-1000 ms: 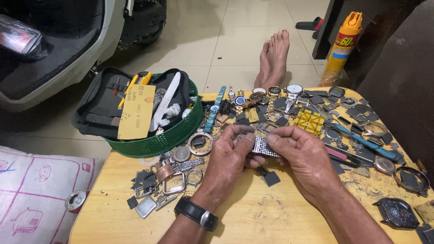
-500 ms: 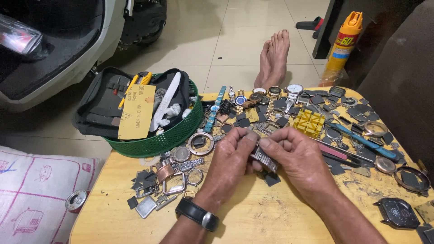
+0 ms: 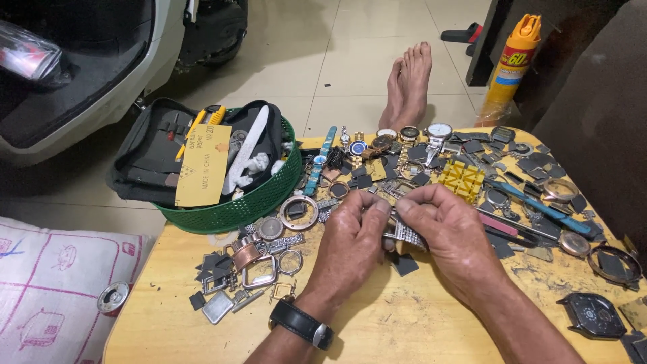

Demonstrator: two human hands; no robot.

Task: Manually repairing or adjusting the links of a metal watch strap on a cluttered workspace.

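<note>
At the far left a white cushion with pink lines lies beside the yellow wooden counter, a small round metal tin resting on it. A green mesh basket sits on the counter's back-left corner, an open black tool case propped in it with a tan card and a white strip leaning up where they can be picked out at a glance. In front of the basket, loose watch cases and bezels are spread flat in a single layer, apparently so each piece stays visible. At the middle the 2 hands meet just above the counter: the left hand, a black-strapped wristwatch on its wrist, and the right hand both pinch a short length of metal watch bracelet between thumb and fingertips, fingers closed narrow on it, the ends held close together as if to work a link or pin. A dark square scrap lies just under it. Behind the hands a row of finished watches lines the back edge, beside a yellow plastic holder block. To the right lie a blue-handled tool, more dark scraps and a black watch case. Beyond the counter, bare feet rest on the tiled floor and an orange spray can stands against dark furniture.
</note>
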